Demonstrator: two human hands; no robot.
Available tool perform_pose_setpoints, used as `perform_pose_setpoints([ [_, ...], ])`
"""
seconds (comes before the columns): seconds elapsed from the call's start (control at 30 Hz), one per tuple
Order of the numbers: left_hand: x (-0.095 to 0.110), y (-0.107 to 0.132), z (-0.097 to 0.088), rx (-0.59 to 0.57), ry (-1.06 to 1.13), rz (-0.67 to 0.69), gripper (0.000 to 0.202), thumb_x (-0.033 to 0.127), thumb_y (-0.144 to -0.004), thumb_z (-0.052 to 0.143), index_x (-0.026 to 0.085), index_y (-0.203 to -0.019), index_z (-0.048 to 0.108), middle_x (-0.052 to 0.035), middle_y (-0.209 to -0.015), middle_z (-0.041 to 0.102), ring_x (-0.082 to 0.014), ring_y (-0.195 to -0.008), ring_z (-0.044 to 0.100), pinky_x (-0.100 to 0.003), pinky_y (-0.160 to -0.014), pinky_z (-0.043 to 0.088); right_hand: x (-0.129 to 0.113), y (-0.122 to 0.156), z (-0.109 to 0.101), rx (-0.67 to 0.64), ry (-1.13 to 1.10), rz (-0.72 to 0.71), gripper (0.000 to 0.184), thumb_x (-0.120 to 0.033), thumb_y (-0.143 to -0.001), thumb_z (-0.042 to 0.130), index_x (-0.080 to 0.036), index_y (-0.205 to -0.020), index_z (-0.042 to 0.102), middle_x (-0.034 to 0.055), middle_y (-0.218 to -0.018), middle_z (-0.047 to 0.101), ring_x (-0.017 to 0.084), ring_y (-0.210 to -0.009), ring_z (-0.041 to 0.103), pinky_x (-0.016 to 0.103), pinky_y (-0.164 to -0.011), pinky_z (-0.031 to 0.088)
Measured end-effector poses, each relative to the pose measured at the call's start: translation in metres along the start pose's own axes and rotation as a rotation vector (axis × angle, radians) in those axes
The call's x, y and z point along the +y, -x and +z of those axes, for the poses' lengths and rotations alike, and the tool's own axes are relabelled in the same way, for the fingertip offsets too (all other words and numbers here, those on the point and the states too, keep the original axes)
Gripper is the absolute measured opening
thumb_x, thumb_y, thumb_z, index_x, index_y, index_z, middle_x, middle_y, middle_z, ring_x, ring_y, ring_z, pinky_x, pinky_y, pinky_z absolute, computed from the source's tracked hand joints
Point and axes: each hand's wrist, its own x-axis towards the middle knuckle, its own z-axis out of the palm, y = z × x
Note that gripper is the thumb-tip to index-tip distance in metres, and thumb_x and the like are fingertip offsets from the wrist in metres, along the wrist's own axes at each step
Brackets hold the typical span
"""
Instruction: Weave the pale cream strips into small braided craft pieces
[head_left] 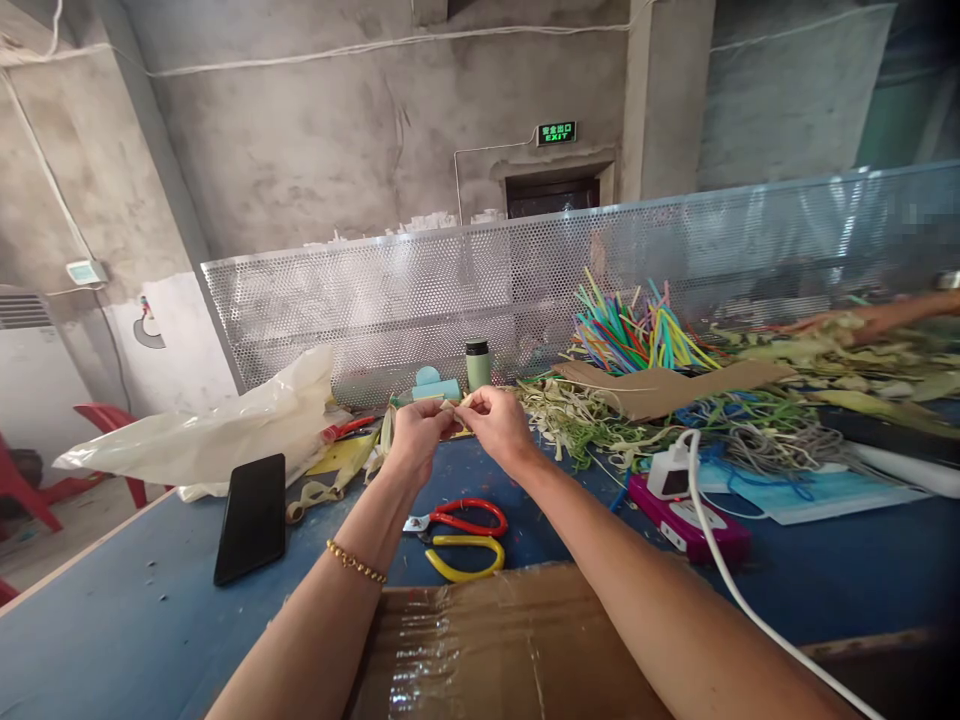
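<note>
Above the blue table my left hand (pixel 418 432) and my right hand (pixel 496 425) meet, fingertips pinched together on a small pale husk strip (pixel 448 406). Most of that strip is hidden by the fingers. Just left of my left hand, more dried husk strips (pixel 345 470) lie on the table. Nearer to me, below both hands, rest red-and-yellow-handled scissors (pixel 469 540), their blades pointing left. A light green bottle (pixel 478 368) with a black lid stands behind my hands.
A cardboard box (pixel 502 640) sits in front of me. Left are a black phone (pixel 251 518) and a plastic bag (pixel 217 435). Right are a purple power strip (pixel 686 518), a blue mask (pixel 817 490), tangled green strips (pixel 585 415), colourful pipe cleaners (pixel 637 325) and another person's arm (pixel 892 315).
</note>
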Motion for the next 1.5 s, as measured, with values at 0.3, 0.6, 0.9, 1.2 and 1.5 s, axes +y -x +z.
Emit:
perform_pose_setpoints([
  [0.3, 0.007, 0.002, 0.001, 0.029, 0.053, -0.105, 0.011, 0.013, -0.049, 0.071, 0.009, -0.059, 0.068, -0.0042, -0.056, 0.063, -0.0126, -0.053, 0.058, -0.026, -0.059, 0.046, -0.003, 0.005, 0.003, -0.001, 0.044, -0.028, 0.021, -0.033, -0.073, 0.073, -0.018, -0.065, 0.061, 0.0052, -0.065, 0.068, 0.017, -0.060, 0.063, 0.025, -0.054, 0.046],
  [0.6, 0.010, 0.004, 0.002, -0.037, 0.065, -0.079, 0.016, 0.019, -0.053, 0.078, 0.009, -0.060, 0.069, -0.0062, -0.062, 0.065, -0.0137, -0.059, 0.060, -0.029, -0.064, 0.048, 0.005, -0.002, 0.002, 0.026, -0.151, 0.098, 0.027, -0.039, -0.063, 0.077, -0.016, -0.067, 0.064, 0.0054, -0.066, 0.068, 0.016, -0.061, 0.062, 0.026, -0.055, 0.047],
  [0.9, 0.006, -0.005, -0.012, -0.094, -0.030, 0.020, 0.028, 0.032, -0.052, 0.086, 0.011, -0.064, 0.071, -0.0062, -0.065, 0.068, -0.0139, -0.061, 0.059, -0.028, -0.063, 0.046, -0.026, 0.008, -0.011, -0.093, -0.288, 0.282, 0.017, -0.029, -0.068, 0.067, -0.015, -0.061, 0.062, -0.0025, -0.045, 0.053, 0.007, -0.039, 0.039, 0.021, -0.037, 0.027],
  [1.2, 0.008, -0.003, -0.007, -0.075, -0.086, 0.038, 0.017, 0.028, -0.060, 0.078, 0.013, -0.064, 0.072, -0.0045, -0.061, 0.067, -0.0127, -0.058, 0.058, -0.026, -0.060, 0.044, -0.020, 0.002, -0.013, -0.021, -0.251, 0.291, 0.006, -0.019, -0.065, 0.068, -0.014, -0.064, 0.064, 0.0002, -0.052, 0.061, 0.008, -0.043, 0.044, 0.021, -0.040, 0.032],
  [1.5, 0.007, -0.003, -0.007, -0.083, -0.068, 0.014, 0.013, 0.023, -0.058, 0.078, 0.013, -0.061, 0.070, -0.0065, -0.064, 0.068, -0.0135, -0.060, 0.061, -0.025, -0.061, 0.046, -0.008, -0.001, -0.012, -0.053, -0.131, 0.198, 0.013, -0.026, -0.066, 0.069, -0.013, -0.064, 0.067, -0.0002, -0.049, 0.057, 0.009, -0.044, 0.045, 0.021, -0.041, 0.032],
])
